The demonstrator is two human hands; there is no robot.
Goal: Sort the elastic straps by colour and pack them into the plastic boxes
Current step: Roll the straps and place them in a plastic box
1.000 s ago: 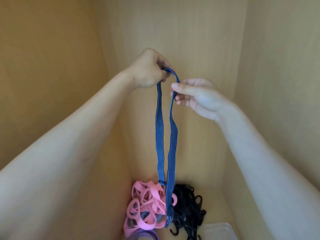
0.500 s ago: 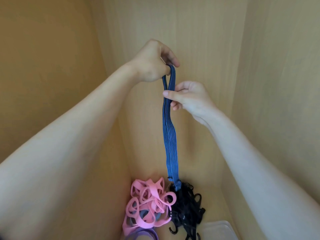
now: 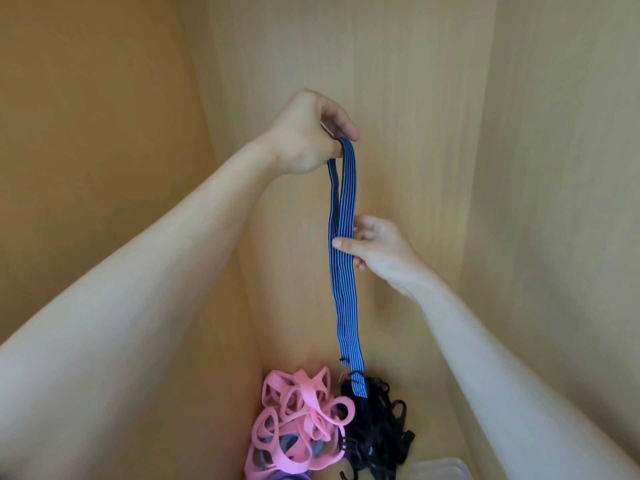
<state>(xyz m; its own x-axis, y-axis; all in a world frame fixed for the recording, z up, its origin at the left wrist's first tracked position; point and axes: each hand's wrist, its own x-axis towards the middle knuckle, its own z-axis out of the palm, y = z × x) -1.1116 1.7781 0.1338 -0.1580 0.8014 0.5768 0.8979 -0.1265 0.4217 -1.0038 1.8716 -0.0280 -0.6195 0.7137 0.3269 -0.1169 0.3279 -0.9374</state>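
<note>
L fingers (image 3: 341, 124) curled, pinching top fold of blue striped strap (image 3: 343, 306); L hand (image 3: 304, 136) is held high. R thumb (image 3: 346, 244) lies across strap front, other fingers behind, so R hand (image 3: 381, 251) grips both layers abt mid-length. I read strap as doubled, hanging near-vertical, layers slightly apart above R hand. Lower end dangles over black straps (image 3: 377, 427); can't tell if touching. Pink straps (image 3: 298, 420) heaped against their left side. Plastic box (image 3: 440, 469) corner at btm edge, right of black heap. Wood-grain panels (image 3: 104, 168) all round.
</note>
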